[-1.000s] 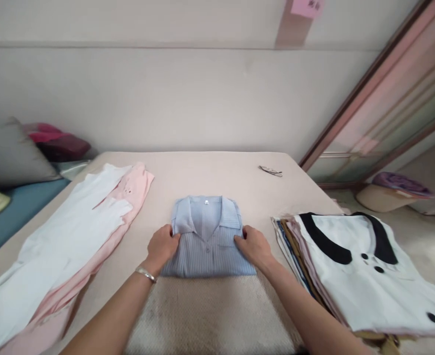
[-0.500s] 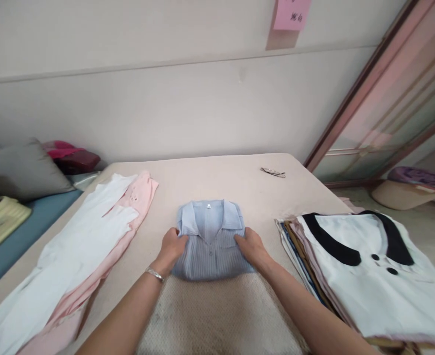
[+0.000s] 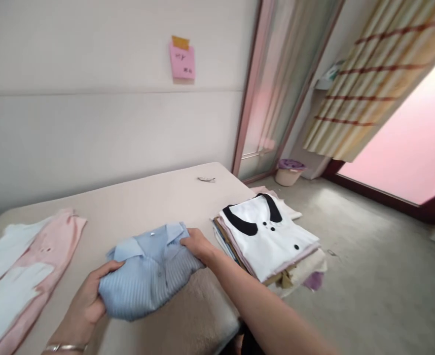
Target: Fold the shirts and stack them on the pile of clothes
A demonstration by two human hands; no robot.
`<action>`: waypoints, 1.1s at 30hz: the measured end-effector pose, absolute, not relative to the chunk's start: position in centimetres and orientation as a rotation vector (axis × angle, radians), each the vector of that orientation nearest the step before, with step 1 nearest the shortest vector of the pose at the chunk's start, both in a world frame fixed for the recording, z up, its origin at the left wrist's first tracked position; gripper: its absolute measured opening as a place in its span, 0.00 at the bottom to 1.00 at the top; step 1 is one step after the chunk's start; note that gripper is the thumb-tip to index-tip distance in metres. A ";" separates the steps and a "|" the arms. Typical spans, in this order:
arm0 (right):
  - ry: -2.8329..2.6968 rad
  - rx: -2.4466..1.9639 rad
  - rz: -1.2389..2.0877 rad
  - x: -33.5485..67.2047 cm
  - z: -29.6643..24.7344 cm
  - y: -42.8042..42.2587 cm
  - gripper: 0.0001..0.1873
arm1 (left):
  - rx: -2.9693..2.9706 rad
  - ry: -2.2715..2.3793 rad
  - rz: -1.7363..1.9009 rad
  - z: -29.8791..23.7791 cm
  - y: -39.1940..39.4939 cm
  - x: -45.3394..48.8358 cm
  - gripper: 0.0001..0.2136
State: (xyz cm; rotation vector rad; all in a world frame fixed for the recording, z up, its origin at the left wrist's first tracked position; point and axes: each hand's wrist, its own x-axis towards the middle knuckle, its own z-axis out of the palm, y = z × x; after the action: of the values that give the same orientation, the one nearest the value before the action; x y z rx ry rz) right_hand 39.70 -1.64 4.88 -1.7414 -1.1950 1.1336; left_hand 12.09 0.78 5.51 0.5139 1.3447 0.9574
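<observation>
A folded light blue striped shirt (image 3: 153,271) with an open collar is between my hands, tilted and raised off the bed. My left hand (image 3: 95,291) grips its left side, thumb on top and fingers underneath. On the other side, near the collar, my right hand (image 3: 198,245) pinches its edge. Just right of that hand lies a stack of folded clothes, topped by a white shirt (image 3: 272,241) with a black collar and black buttons. To the left, a pink garment (image 3: 60,239) and a white garment (image 3: 16,286) are spread out on the bed.
The beige bed (image 3: 136,202) runs along a white wall, with eyeglasses (image 3: 206,179) near its far edge. A pink note (image 3: 182,61) hangs on the wall. Beyond the stack are the grey floor (image 3: 369,276), a lined bin (image 3: 289,175) and a checked curtain (image 3: 378,79).
My view has swung to the right. The blue shirt has come up off the bed in both hands and turned at an angle, nearer the folded stack.
</observation>
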 end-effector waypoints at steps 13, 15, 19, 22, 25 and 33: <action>-1.308 -1.634 0.777 65.9 19.0 -10.2 0.15 | 0.762 0.789 0.984 13.5 -3.4 37.3 0.17; -1.385 -1.874 0.627 69.9 17.7 -11.6 0.14 | 0.768 0.787 0.918 11.4 -4.3 41.3 0.19; -1.381 -2.221 0.529 74.0 11.8 -13.8 0.08 | 0.968 0.858 0.784 5.9 -6.5 46.0 0.25; -1.375 -2.289 0.511 74.7 8.0 -14.8 0.08 | 1.081 0.910 0.771 4.2 -7.9 46.1 0.25; -1.392 -2.316 0.442 74.9 6.6 -15.1 0.13 | 1.110 0.989 0.682 4.5 -9.1 45.0 0.27; -1.391 -2.414 0.251 74.8 6.9 -14.3 0.21 | 1.228 1.106 0.731 3.1 -12.3 44.8 0.38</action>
State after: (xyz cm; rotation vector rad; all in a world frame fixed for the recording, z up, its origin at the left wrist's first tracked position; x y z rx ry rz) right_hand 74.82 -14.30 6.89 -2.4141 -1.3914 0.2510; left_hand 44.82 -12.27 3.10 1.2275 1.1062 0.7315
